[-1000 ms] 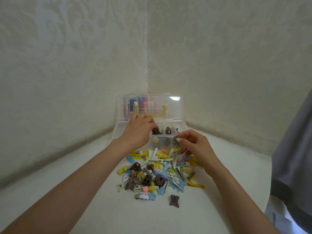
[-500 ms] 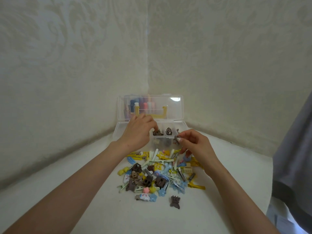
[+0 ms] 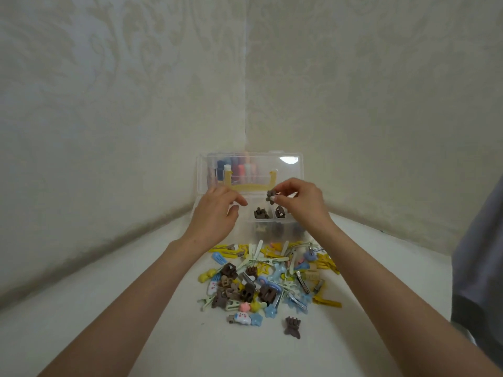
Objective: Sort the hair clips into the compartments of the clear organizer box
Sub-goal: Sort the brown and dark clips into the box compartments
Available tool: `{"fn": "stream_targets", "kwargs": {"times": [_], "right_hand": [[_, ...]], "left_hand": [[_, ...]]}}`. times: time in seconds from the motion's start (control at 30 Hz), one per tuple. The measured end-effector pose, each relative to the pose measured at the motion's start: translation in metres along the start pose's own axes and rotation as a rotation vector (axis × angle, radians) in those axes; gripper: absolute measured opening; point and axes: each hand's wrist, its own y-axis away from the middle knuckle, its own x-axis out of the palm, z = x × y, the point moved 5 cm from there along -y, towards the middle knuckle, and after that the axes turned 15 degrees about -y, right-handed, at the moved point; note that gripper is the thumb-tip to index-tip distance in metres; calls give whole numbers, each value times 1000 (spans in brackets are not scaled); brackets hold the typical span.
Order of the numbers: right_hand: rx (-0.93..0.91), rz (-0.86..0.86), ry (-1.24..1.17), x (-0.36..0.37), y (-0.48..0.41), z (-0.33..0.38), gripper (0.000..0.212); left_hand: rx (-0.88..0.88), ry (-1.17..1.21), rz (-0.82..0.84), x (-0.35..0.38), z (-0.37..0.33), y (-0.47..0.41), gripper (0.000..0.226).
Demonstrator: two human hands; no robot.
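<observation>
Half organizer box [image 3: 289, 176] behind left hand [image 3: 215, 213] — right hand [image 3: 299, 203] pinches clip [image 3: 270, 196].

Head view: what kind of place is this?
Probably a home room corner: two patterned walls meet behind a white surface with an organizer box and a pile of hair clips.
</observation>
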Motion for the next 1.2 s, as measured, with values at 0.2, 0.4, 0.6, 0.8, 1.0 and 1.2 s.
{"fn": "stream_targets", "kwargs": {"times": [0.2, 0.4, 0.6, 0.8, 1.0, 1.2], "right_hand": [[20, 104, 386, 26, -25, -12, 13], [-30, 68, 564, 36, -33, -12, 6], [-69, 87, 611, 35, -28, -3, 17], [-137, 29, 487, 5, 2, 9, 18], [-117, 106, 339, -18, 45, 3, 7], [-67, 325, 224, -9, 77, -12, 7]], "left_hand": [[2, 43, 8, -2, 4, 2, 20], [-12, 55, 1, -3, 7, 1, 20], [5, 65, 11, -2, 3, 1, 20], [52, 94, 27, -10, -10, 2, 19], [134, 98, 100, -16, -27, 12, 14], [233, 78, 391, -8, -37, 42, 5]]}}
